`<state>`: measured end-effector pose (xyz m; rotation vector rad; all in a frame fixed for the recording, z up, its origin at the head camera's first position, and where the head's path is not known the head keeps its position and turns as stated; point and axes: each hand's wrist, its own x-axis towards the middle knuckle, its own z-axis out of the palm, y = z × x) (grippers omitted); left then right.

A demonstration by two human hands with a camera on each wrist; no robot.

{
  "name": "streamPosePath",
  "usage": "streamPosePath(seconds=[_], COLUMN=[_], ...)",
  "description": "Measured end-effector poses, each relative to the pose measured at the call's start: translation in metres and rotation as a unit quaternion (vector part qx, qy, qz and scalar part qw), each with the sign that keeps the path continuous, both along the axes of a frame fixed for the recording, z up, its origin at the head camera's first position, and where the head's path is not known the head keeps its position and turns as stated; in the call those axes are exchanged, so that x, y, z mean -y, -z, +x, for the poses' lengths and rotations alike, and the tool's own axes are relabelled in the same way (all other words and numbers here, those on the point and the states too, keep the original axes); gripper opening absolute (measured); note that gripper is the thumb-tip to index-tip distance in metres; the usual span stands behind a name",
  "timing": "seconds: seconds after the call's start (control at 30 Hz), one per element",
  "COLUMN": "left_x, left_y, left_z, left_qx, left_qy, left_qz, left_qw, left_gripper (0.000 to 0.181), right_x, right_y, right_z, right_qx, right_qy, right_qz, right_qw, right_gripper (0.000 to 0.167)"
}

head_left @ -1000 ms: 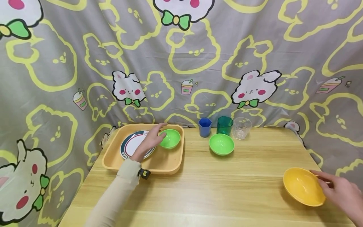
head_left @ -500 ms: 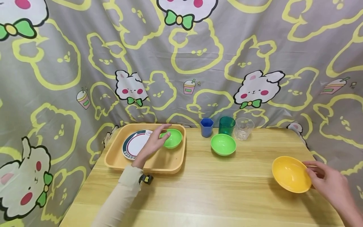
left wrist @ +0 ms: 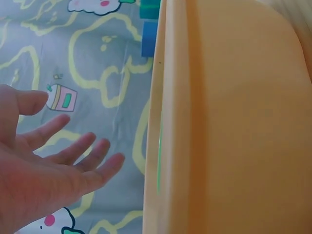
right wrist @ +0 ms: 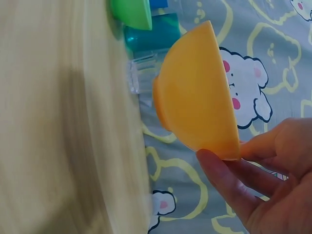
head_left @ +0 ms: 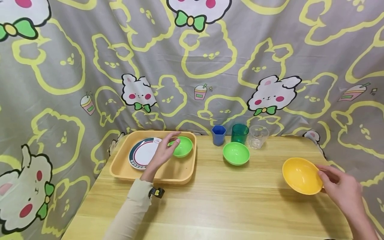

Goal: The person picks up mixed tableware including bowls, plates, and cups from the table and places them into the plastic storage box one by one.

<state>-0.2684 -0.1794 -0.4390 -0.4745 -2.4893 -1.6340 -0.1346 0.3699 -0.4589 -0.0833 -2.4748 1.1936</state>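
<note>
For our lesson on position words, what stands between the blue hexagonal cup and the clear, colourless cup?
A round, translucent dark green cup stands there, as the head view shows.

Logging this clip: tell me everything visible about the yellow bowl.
The yellow bowl is round and orange-yellow, with a smooth, glossy surface that looks like plastic. The right wrist view shows its curved outer wall and a foot ring; the head view shows nothing inside. It is held above the right part of the table, opening upward. Only the right hand touches it, gripping it at the rim.
</note>
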Motion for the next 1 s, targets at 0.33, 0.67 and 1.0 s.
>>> streamPosePath(seconds=[0.33, 0.67, 1.0], left_x=[-0.007, -0.010, -0.019], left_y=[0.000, -0.007, -0.009], left_z=[0.000, 0.005, 0.011], left_qx=[-0.004, -0.003, -0.028], left_qy=[0.007, 0.011, 0.026], left_qz=[0.045, 0.090, 0.128], left_qw=[0.9990, 0.9959, 0.9910], left_gripper=[0.041, 0.040, 0.039], right_x=[0.013, 0.030, 0.050], right_y=[-0.008, -0.016, -0.020], right_z=[-0.010, -0.028, -0.038], right_qx=[-0.008, -0.017, -0.024], right_qy=[-0.002, 0.025, 0.027], right_qz=[-0.064, -0.080, -0.121], right_qw=[0.9979, 0.9964, 0.9920], right_gripper=[0.029, 0.037, 0.037])
